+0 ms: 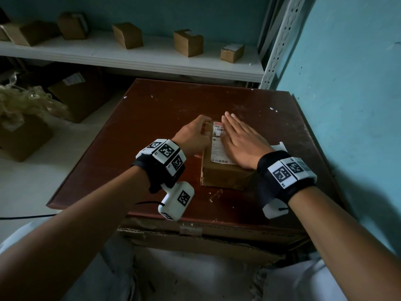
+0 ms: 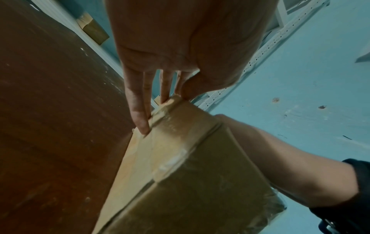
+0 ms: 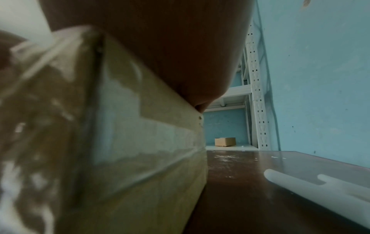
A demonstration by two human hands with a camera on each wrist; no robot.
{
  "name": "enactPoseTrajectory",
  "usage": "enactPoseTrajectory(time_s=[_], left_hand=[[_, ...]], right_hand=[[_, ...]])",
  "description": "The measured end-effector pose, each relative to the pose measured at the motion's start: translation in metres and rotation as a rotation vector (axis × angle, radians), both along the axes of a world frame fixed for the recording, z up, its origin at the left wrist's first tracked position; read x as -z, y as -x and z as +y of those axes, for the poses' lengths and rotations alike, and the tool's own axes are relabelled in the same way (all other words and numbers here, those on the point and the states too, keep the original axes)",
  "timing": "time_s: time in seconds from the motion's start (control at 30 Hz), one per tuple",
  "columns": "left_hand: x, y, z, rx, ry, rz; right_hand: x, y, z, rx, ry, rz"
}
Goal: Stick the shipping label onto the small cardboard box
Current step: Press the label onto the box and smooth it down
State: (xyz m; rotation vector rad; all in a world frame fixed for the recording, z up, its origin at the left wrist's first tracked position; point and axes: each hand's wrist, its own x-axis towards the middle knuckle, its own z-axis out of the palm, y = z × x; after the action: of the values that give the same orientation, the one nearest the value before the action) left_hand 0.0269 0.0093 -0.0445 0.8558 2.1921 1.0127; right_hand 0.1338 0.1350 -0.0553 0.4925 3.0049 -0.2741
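1. Two bare forearms reach forward over a dark brown worktop [image 1: 152,118], each wrist wearing a black band with square printed markers.
2. A small cardboard box [image 1: 225,174] sits on the worktop, with a white shipping label [image 1: 217,146] lying on its top face.
3. Right hand [image 1: 240,140]: grip apart, fingers straight, palm flat on the label.
4. Left hand [image 1: 193,135]: grip clamped on the box's far left corner, fingertips [image 2: 140,121] against its side.
5. Behind, a white shelf [image 1: 152,59] carries more small boxes.
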Motion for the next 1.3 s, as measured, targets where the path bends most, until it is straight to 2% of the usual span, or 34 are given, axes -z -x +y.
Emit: enactPoseTrajectory(time_s=[0.5, 0.9, 1.13, 1.3], left_hand=[[0.001, 0.001, -0.001, -0.011, -0.013, 0.010], [0.003, 0.003, 0.000, -0.010, -0.012, 0.063], [0.003, 0.002, -0.001, -0.010, -0.020, 0.042], [0.001, 0.002, -0.002, -0.010, -0.048, 0.036]], right_hand=[[-0.002, -0.018, 0.012, 0.055, -0.026, -0.024], [-0.002, -0.036, -0.002, -0.054, -0.163, -0.008], [-0.002, -0.031, -0.018, -0.100, -0.145, 0.025], [0.000, -0.025, -0.034, -0.131, -0.124, 0.111]])
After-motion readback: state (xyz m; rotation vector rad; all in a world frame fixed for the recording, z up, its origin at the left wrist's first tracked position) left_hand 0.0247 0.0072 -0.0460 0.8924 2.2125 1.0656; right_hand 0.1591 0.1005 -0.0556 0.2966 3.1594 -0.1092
